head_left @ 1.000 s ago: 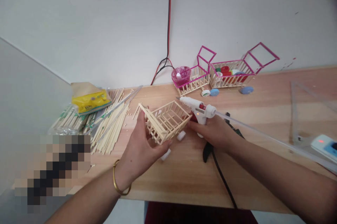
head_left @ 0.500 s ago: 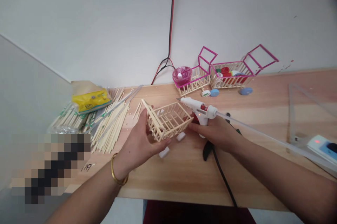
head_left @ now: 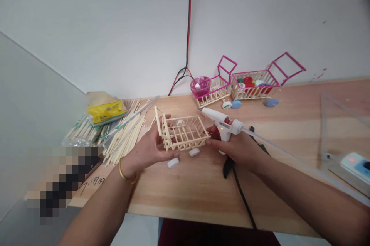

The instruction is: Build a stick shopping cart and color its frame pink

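Fingers of left hand (head_left: pixel 147 149): closed on the left end of the stick cart (head_left: pixel 185 132), thumb behind, the rest under its front edge.
Fingers of right hand (head_left: pixel 239 147): wrapped tight round the glue gun (head_left: pixel 221 122) grip.
Cart: between both sets of fingers, open side up, long axis left to right, just above the surface (head_left: pixel 202 188).
Gun: nozzle points left and away, over the cart's right end.

Left of the stick cart (head_left: pixel 185 132), a pixelated patch (head_left: pixel 62 182) blurs whatever lies there. Right of the cart, the right hand (head_left: pixel 243 149) hides the handle of the glue gun (head_left: pixel 216 117), and the frame edge cuts off the power strip (head_left: pixel 355 162).
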`<state>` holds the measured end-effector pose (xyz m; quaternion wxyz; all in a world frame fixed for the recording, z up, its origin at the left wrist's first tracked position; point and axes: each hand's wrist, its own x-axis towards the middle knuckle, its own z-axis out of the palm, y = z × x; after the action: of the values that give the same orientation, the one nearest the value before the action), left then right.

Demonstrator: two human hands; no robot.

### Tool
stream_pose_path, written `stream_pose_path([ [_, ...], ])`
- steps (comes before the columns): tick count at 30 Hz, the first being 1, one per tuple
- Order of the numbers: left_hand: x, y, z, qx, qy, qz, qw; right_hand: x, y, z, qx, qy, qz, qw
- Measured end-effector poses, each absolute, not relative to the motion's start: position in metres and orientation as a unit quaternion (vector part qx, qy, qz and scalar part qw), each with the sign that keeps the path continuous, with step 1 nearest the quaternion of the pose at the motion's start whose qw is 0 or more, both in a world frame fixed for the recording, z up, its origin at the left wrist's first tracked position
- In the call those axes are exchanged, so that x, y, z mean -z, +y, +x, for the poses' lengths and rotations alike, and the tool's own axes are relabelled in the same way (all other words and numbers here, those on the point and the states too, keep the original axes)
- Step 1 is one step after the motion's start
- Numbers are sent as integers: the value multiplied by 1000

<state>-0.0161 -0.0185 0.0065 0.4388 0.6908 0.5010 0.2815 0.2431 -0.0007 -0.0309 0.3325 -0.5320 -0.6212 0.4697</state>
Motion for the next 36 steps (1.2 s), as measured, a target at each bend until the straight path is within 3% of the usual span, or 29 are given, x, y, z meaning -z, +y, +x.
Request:
stream_pose_path([
  [9,-3,-22,-15,-279,502,659,485,28,-2,250,-458,-641,-536,302],
  [31,16,-17,-15,-365,419,600,576,25,-2,249,-455,-658,-503,327],
  [36,16,-16,-16,-357,432,615,554,29,-1,248,-456,-653,-510,324],
])
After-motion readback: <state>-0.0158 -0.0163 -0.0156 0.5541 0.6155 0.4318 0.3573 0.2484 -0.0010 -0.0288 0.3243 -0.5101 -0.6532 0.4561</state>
